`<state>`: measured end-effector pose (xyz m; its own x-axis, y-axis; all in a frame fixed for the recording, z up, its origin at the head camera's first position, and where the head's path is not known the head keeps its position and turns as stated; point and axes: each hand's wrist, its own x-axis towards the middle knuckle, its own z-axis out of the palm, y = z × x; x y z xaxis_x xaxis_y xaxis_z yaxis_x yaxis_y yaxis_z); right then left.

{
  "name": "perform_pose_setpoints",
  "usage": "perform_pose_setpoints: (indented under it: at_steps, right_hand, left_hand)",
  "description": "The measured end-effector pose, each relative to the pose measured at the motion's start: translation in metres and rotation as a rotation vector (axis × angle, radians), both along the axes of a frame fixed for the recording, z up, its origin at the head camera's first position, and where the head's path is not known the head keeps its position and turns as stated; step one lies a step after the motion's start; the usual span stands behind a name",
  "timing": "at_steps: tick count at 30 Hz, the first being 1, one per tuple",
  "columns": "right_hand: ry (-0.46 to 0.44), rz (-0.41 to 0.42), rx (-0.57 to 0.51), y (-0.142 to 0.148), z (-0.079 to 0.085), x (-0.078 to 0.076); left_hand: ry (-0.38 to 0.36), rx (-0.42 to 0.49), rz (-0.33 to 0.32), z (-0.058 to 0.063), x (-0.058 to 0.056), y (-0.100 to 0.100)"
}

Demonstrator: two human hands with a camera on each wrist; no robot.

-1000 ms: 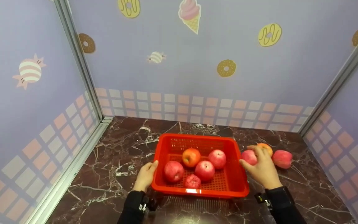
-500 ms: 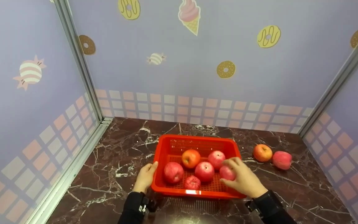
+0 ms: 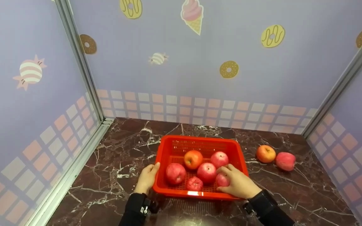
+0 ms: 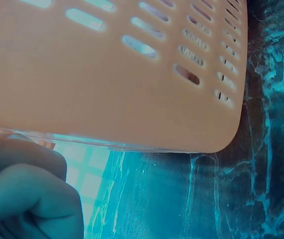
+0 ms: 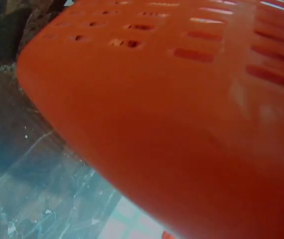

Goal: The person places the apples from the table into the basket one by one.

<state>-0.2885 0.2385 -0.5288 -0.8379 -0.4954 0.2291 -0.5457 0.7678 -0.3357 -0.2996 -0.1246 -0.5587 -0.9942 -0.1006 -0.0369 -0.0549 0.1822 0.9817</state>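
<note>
A red plastic basket (image 3: pixel 200 195) with slotted walls stands on the dark marbled table. My left hand (image 3: pixel 146 178) grips its left rim, thumb at the top edge. In the left wrist view, curled fingers (image 4: pixel 32 199) show beside the slotted wall. Over the basket's right front part, my right hand (image 3: pixel 240 183) holds a pinkish-red apple (image 3: pixel 222 180) low inside, fingers behind and thumb in front. Left of it lie several apples, among them an orange-red apple (image 3: pixel 193 159) and a wrinkled red apple (image 3: pixel 194 184). The right wrist view shows the basket's outer wall (image 5: pixel 157 124); the hand is hidden there.
Outside the basket to the right, a yellow-orange apple (image 3: pixel 266 153) and a pinkish-red apple (image 3: pixel 285 161) lie side by side on the marbled table (image 3: pixel 105 175). Patterned lilac panels (image 3: pixel 181 78) with metal corner posts (image 3: pixel 85 66) enclose the back and sides.
My right hand has taken an apple from the table right of the basket and carried it left over the rim, down into the basket. My left hand has stayed at the rim.
</note>
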Motion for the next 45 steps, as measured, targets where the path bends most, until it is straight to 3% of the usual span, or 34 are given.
perform_pose_setpoints:
  at_steps: [13, 32, 40, 45]
  right_hand:
    - [-0.085, -0.014, 0.069, -0.007, -0.007, -0.01]
    - [-0.153, 0.01, 0.064, -0.007, -0.003, -0.014]
    - [-0.173, 0.008, 0.075, -0.008, -0.004, -0.014]
    - [-0.155, 0.039, 0.105, -0.006, -0.005, -0.015]
  left_hand:
    - [0.017, 0.009, 0.0, 0.0, 0.001, 0.0]
    - [0.001, 0.011, 0.007, 0.001, 0.0, 0.001]
    - [0.019, -0.041, 0.011, 0.002, 0.001, 0.0]
    - [0.013, -0.02, 0.009, 0.001, 0.001, 0.0]
